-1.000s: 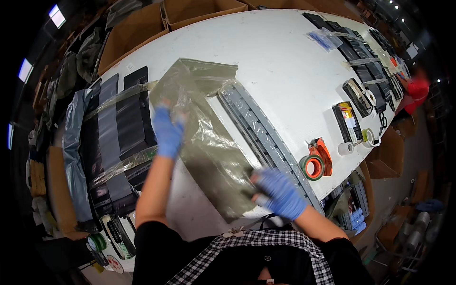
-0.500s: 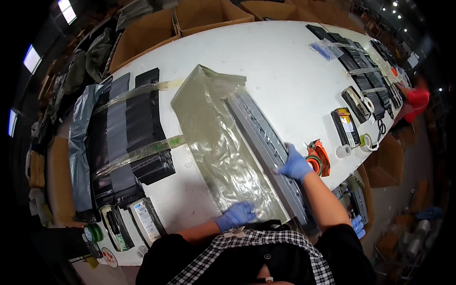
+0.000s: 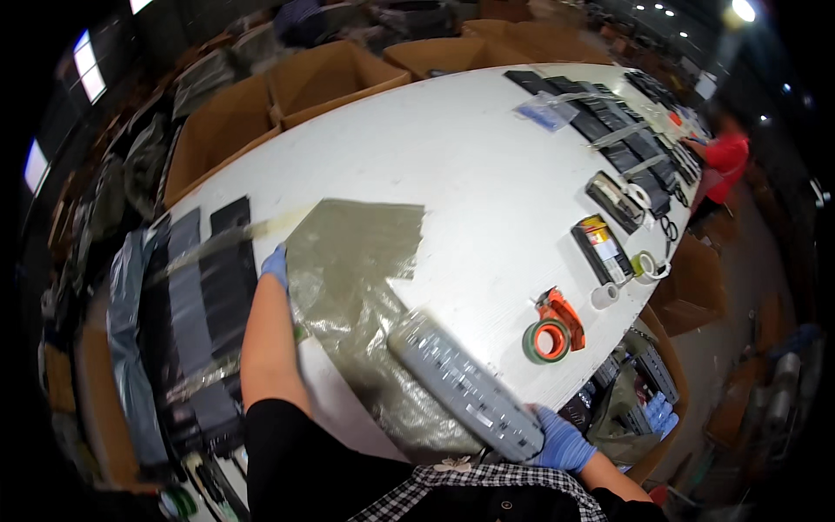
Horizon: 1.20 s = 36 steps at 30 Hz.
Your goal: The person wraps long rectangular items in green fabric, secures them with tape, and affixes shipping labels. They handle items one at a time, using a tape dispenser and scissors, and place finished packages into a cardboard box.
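While pinning down the far left corner of the clear plastic bag [image 3: 357, 287], left hand [image 3: 275, 265] lies flat on the film, fingers pressed, nothing clasped. Right hand [image 3: 561, 442] closed around the near end of the long grey power strip [image 3: 465, 387], which lies slantwise away from that grip across the bag's near edge on the white surface [image 3: 470, 165]. Likely rigid and fairly weighty, prone to tipping if taken by one end; better held near the middle. Bag thin, limp, slippery, apt to crumple; best taken at the open edge. Tape roll [image 3: 548, 339] just beyond the right grip.
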### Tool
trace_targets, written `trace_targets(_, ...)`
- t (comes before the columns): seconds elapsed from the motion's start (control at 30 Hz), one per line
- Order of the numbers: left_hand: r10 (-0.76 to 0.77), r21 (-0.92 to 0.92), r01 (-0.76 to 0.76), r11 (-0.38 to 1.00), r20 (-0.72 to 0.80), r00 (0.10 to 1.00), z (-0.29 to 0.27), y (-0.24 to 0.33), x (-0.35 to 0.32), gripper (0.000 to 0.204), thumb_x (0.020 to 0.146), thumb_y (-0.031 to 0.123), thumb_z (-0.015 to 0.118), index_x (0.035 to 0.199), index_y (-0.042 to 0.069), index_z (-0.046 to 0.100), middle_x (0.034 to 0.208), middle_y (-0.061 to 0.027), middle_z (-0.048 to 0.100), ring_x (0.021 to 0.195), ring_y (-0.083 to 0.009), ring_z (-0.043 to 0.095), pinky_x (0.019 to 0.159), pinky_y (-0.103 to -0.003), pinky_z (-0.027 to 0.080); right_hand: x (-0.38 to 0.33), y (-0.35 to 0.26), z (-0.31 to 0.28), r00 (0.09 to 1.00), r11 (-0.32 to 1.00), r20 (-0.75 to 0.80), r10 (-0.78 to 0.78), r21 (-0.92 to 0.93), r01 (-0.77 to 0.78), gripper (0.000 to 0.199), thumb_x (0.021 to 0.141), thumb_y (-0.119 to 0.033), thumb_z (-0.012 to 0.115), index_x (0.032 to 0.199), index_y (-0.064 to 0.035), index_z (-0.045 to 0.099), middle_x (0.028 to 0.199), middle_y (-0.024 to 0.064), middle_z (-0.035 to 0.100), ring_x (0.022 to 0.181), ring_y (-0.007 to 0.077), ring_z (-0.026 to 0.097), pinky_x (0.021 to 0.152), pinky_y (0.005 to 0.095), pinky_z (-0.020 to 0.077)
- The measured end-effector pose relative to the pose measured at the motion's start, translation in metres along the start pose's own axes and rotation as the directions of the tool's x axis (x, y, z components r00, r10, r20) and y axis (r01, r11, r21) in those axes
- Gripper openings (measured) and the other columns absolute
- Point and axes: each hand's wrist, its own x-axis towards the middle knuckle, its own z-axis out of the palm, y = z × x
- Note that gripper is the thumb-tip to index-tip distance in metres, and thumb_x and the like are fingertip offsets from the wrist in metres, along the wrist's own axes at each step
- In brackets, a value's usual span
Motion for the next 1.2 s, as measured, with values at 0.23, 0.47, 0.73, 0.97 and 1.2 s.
trace_targets(0.23,0.319,0.255,-0.369,0.893,0.218,0.922,0.085,0.009,-0.072,0.038,0.089,0.017,0.062,0.125,0.004,0.056,0.113,-0.015,0.066,0.101,-0.0298,0.065,0.089,-0.042,0.052,0.039,-0.019,0.028,0.999,0.963,0.038,-0.037,-0.265,0.046,0.059,0.086,-0.019,0.058,0.141,-0.012,0.038,0.122,0.0258,0.055,0.106,0.0412,0.059,0.093,0.0468,0.0467)
trace_targets(0.47,0.682,0.433,-0.865,-0.252,0.714,0.159,0.121,-0.022,-0.223,0.04,0.084,0.001,0.057,0.124,0.001,0.054,0.113,-0.0159,0.064,0.107,-0.0253,0.061,0.092,-0.032,0.048,0.05,0.009,0.034,0.996,0.961,0.086,-0.034,-0.269,0.057,0.05,0.093,-0.018,0.046,0.142,-0.0141,0.039,0.123,0.0269,0.055,0.104,0.0414,0.06,0.091,0.0454,0.0487)
trace_targets(0.73,0.495,0.798,-0.406,0.445,0.159,0.854,0.016,0.008,0.009,0.049,0.08,0.004,0.061,0.127,0.009,0.049,0.11,-0.0114,0.061,0.097,-0.0233,0.059,0.089,-0.03,0.048,0.061,-0.008,0.023,0.983,0.98,0.18,-0.034,-0.189,0.069,0.048,0.095,-0.02,0.043,0.142,-0.0128,0.038,0.122,0.0274,0.056,0.112,0.0407,0.057,0.098,0.0436,0.0442)
trace_targets(0.97,0.005,0.159,-0.696,-0.701,0.976,0.217,0.183,-0.004,-0.167,0.1,0.066,0.03,0.079,0.15,0.031,0.025,0.154,-0.0145,0.026,0.14,-0.0386,0.024,0.115,-0.059,0.012,0.064,0.031,0.033,0.982,0.996,0.187,0.031,-0.09,-0.014,0.044,0.095,-0.018,0.043,0.138,-0.0072,0.043,0.125,0.0243,0.057,0.115,0.0367,0.056,0.1,0.0404,0.043)
trace_targets(1.2,-0.166,0.305,-0.852,-0.426,0.899,0.405,0.229,-0.092,-0.126,0.024,0.084,0.027,0.064,0.105,0.015,0.066,0.104,-0.0138,0.068,0.093,-0.0302,0.067,0.081,-0.04,0.054,0.065,0.034,0.034,0.987,0.998,0.161,0.01,-0.061,-0.001,0.046,0.094,-0.021,0.049,0.138,-0.0066,0.045,0.125,0.0208,0.059,0.116,0.035,0.057,0.099,0.0389,0.0444)
